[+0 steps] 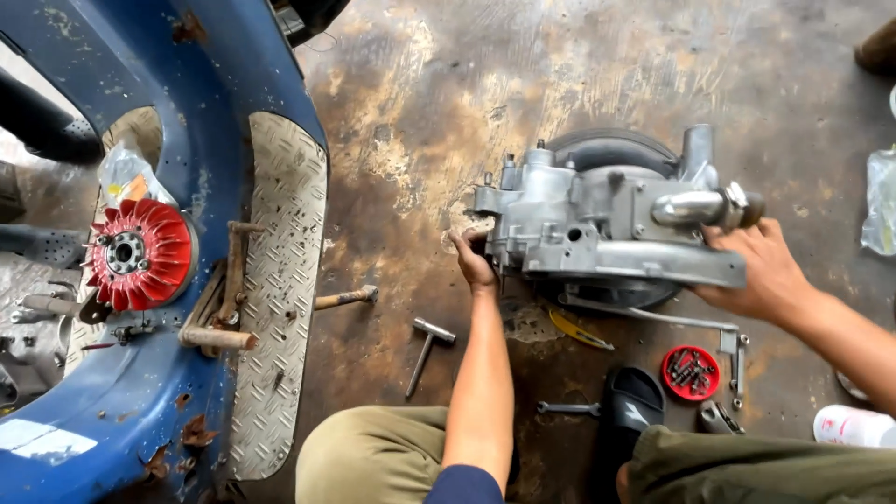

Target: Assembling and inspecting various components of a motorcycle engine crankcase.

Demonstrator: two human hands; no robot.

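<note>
A grey metal scooter engine case (607,219) with a black tyre behind it rests on the stained concrete floor. My left hand (473,261) grips the case's left end near its lower edge. My right hand (761,271) holds the right end, just under a shiny rounded metal stub (695,207). Both arms reach out over my knees in olive trousers.
A blue scooter body (187,280) with tread-plate footboards lies at the left, with a red finned flywheel (140,254) on it. On the floor lie a T-handle wrench (425,347), a spanner (567,408), a red dish of bolts (691,372), a black sandal (633,401) and a plastic bag (880,201).
</note>
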